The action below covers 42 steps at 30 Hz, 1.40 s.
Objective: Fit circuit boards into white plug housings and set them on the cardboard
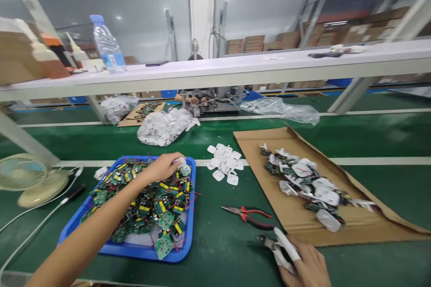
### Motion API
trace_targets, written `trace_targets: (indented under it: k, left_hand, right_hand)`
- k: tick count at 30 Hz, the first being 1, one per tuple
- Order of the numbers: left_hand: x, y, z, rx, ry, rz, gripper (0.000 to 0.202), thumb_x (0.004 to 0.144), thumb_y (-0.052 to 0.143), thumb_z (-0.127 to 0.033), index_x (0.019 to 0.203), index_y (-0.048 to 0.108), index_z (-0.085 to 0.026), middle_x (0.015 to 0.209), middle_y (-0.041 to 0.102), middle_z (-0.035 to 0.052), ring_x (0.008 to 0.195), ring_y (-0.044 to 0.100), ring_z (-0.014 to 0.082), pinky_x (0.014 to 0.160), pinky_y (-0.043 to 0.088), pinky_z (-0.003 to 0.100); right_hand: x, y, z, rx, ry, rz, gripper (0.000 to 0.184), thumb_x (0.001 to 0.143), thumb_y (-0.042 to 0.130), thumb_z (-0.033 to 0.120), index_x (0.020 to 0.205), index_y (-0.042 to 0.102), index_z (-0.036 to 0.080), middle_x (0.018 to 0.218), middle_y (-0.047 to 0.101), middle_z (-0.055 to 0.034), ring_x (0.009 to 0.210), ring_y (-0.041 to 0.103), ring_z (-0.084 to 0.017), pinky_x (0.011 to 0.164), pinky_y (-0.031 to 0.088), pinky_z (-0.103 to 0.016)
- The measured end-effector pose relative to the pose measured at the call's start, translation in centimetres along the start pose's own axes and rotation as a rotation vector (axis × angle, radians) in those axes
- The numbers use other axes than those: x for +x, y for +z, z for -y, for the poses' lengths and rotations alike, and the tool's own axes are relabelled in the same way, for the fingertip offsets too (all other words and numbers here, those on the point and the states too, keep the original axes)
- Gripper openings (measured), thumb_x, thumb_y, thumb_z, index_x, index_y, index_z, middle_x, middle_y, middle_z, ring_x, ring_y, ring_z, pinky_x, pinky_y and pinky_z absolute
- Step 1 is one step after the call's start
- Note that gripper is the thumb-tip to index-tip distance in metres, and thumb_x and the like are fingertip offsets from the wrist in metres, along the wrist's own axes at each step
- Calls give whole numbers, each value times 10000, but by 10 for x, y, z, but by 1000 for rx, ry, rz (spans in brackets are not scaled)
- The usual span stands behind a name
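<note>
My left hand reaches over the far right part of a blue tray heaped with green circuit boards with yellow parts and red wires. Its fingers are closed on a small white plastic piece, and a green board sits just under it; whether the two are joined I cannot tell. At the front right, my right hand is wrapped round the white-covered handles of diagonal cutters, whose jaws point left. Red-handled needle-nose pliers lie just beyond the cutters.
White plastic pieces lie piled right of the tray. A cardboard sheet bears boards with white parts. Plastic bags lie farther back. A fan and cables stand left. A shelf with a bottle crosses above.
</note>
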State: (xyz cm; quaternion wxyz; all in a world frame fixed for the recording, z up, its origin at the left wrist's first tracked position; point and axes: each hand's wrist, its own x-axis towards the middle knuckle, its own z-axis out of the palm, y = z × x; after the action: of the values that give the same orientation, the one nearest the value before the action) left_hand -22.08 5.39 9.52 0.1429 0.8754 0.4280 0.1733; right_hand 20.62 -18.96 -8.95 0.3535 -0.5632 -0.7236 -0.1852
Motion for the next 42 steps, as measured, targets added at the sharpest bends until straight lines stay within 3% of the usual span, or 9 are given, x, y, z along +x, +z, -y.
trace_targets:
  k: [3,7,13,18,24,28,33,37,42]
  left_hand:
    - [42,45,-28,-21,161,130,306,986,434,-321,1049,708,-200,1020,656,90,977,631,248,870,503,313]
    - [96,92,-57,2,268,223,280,947,485,-297,1032,732,-194,1005,613,101,897,638,252,845,511,341]
    - [152,120,-73,56,337,238,296,939,491,-282,1109,715,-191,1042,668,127,986,632,296,883,499,380]
    - [178,143,-100,56,387,193,326,907,544,-219,1200,681,-175,1115,658,160,1097,593,338,976,463,457]
    - [189,207,-185,-107,554,168,440,912,534,-145,1325,625,-262,1161,618,90,1078,601,257,985,487,368]
    - [191,237,-229,-250,582,126,316,910,541,-141,1150,720,-240,1058,644,84,1044,611,258,963,503,376]
    - [191,223,-240,-486,509,24,278,983,459,-206,1061,726,-199,1027,685,98,986,640,237,933,511,360]
    - [176,183,-228,-656,421,-52,309,1023,425,-311,1097,694,-180,1026,718,82,969,660,223,886,526,335]
    - [124,130,-205,-756,303,-124,335,1012,474,-424,1070,694,-178,1034,730,74,939,674,212,837,539,314]
  right_hand:
    - [10,-10,12,4,-42,-21,262,824,559,184,1059,646,261,982,670,-82,888,609,-249,733,449,-374]
    - [16,-17,24,0,-7,-42,264,805,518,74,1002,606,226,1036,650,-93,915,595,-239,750,476,-383]
    - [14,-15,30,-7,60,-33,545,777,482,34,1290,562,202,1048,647,-104,924,598,-250,769,510,-415]
    - [12,-15,31,16,109,-40,526,816,496,40,1300,556,238,1055,657,-97,924,619,-249,774,517,-422]
    - [13,-16,31,35,133,-55,526,814,501,18,1291,536,238,1051,661,-91,893,627,-232,771,513,-410]
    - [12,-14,32,48,140,-88,541,794,473,3,1280,536,233,1042,653,-89,877,617,-231,745,504,-402]
    - [10,-13,33,41,162,-81,597,778,479,4,1329,536,227,1029,658,-84,880,622,-236,729,507,-396]
    - [9,-15,32,46,146,-94,690,795,486,7,1446,461,235,1059,660,-93,905,630,-241,756,519,-400]
    - [9,-14,26,80,105,-100,643,839,488,34,1452,478,227,1059,669,-102,919,640,-243,772,536,-403]
